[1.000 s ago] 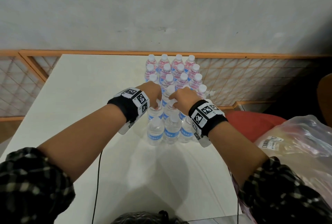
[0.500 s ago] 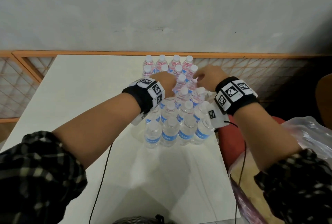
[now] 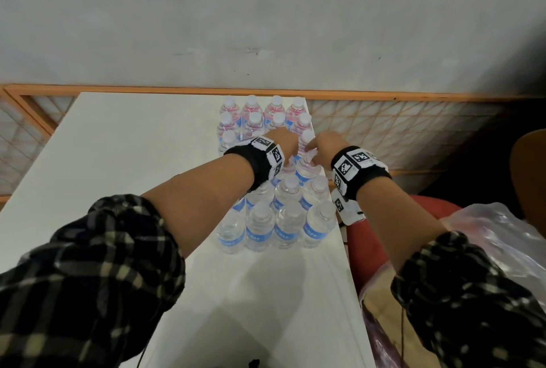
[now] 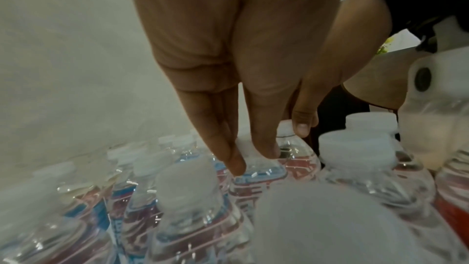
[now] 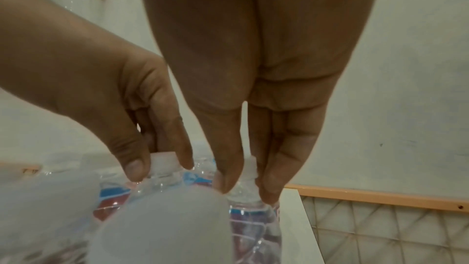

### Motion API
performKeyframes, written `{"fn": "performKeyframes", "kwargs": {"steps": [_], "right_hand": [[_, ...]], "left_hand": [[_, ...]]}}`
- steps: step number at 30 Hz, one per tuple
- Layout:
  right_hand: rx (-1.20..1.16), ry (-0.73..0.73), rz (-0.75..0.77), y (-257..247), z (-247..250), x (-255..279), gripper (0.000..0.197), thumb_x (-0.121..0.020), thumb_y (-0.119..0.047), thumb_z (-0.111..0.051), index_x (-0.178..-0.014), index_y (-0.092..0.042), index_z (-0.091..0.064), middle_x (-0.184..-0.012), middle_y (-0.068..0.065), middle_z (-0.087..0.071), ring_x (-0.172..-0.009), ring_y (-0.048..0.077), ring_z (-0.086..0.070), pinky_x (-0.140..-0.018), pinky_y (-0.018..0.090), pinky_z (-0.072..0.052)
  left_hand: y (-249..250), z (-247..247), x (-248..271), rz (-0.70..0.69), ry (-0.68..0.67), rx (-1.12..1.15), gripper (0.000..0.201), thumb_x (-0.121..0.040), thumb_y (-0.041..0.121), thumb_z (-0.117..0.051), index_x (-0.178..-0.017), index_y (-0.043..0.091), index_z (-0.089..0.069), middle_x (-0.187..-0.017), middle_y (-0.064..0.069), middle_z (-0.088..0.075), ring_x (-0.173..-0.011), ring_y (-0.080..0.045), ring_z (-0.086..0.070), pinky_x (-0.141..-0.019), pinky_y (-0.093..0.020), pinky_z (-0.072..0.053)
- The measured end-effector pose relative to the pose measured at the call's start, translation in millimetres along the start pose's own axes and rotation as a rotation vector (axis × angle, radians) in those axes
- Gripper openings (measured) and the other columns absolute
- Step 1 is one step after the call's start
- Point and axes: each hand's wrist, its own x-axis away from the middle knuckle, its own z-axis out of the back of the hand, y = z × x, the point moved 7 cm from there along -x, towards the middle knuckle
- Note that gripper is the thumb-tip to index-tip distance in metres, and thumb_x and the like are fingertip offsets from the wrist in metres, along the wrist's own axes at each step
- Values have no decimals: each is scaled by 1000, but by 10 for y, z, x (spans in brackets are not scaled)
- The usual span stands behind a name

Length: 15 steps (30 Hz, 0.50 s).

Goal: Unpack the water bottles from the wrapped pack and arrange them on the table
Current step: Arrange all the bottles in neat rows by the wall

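against a grey wall (image 3: 266, 13), white table (image 3: 118, 160); both hands pinch bottle caps.

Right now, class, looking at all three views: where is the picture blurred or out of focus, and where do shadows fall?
Head view: sharp bottles, soft shadow on the table near the camera, dim right corner. Left wrist view: the nearest cap is a blurred blob; the left hand is clearer. Right wrist view: a foreground cap is out of focus; the right hand's fingers are fairly sharp.
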Motion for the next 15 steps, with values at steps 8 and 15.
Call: {"fn": "performKeyframes", "kwargs": {"steps": [8,15], "right_hand": [[-52,44,24,-64,80,38,50,-87,-13,-64,-135,-17,-51,-137,11,-53,-124,27,-50,-101,33,-41],[-39,31,264,-861,135,69,50,-88,-16,-63,-136,-23,-50,-135,11,-53,-122,28,-52,-100,40,-45]], "left_hand": [[-283,49,108,53,117,109,53,-91,12,-60,-140,15,-44,-139,-12,-51,-123,-28,-52,-98,-34,-44],[-990,7,446,236,61,-29,62,-79,33,-74,-135,22,-49,-135,-6,-53,-122,-26,-52,-95,-35,-43]]}}
